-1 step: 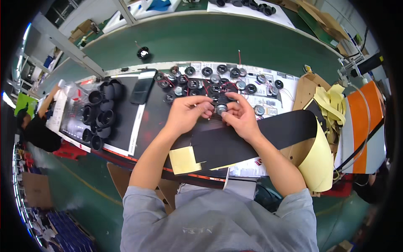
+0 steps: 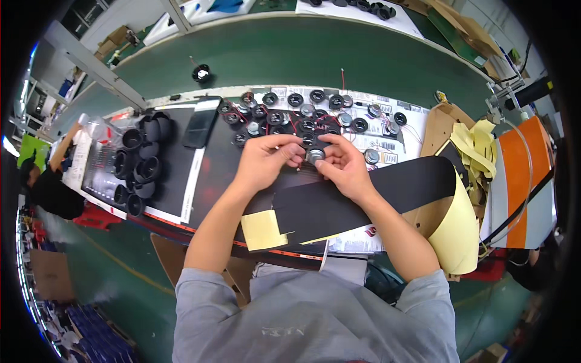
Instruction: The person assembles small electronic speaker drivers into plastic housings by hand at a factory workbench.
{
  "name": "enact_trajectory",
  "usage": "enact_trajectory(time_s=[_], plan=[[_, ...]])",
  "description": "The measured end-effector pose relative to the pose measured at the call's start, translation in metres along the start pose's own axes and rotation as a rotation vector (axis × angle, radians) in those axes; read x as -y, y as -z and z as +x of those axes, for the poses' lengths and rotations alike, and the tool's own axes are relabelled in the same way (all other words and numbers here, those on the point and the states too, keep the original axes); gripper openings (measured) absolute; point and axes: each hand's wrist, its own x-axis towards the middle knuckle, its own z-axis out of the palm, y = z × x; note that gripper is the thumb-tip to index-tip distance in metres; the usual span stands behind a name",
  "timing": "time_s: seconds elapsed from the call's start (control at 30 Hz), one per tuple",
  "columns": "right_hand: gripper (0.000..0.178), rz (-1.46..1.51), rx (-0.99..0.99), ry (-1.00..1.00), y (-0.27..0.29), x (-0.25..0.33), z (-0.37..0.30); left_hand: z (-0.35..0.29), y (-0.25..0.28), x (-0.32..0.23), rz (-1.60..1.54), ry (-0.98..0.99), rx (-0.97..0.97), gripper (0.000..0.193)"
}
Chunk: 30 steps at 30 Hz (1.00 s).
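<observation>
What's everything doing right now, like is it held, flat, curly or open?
Round silver part, held
Right hand, thumb and fingers pinching that part
Left hand, fingers bent inward; can't tell if holding anything
Black strip, partly flat, right end curled
Phone, lying flat
Black cups, clustered, several open mouths showing

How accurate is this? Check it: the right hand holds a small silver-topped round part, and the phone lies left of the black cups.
One thing is wrong: in the head view, the phone lies right of the black cups, not left. The right hand does hold a small silver-topped round part.
</observation>
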Motion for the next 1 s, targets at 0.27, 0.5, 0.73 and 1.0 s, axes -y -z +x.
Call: enact_trajectory(time_s=[0.27, 0.5, 0.73, 1.0], plan=[[0.019, -0.437, 0.064, -0.005, -0.004, -0.002, -0.003, 0.004, 0.022, -0.005, 0.407, 0.229, 0.129, 0.016], [0.024, -1.049, 0.040, 0.328, -0.010, 0.007, -0.010, 0.004, 0.035, -0.004, 0.792, -0.064, 0.197, 0.020], [0.022, -1.037, 0.032, 0.368, -0.015, 0.001, -0.010, -0.030, 0.059, -0.039, 0.997, -0.296, -0.151, 0.023], [0.018, -0.855, -0.072, 0.368, -0.019, -0.004, -0.007, -0.062, 0.282, -0.058, 1.740, -0.190, -1.042, 0.029]])
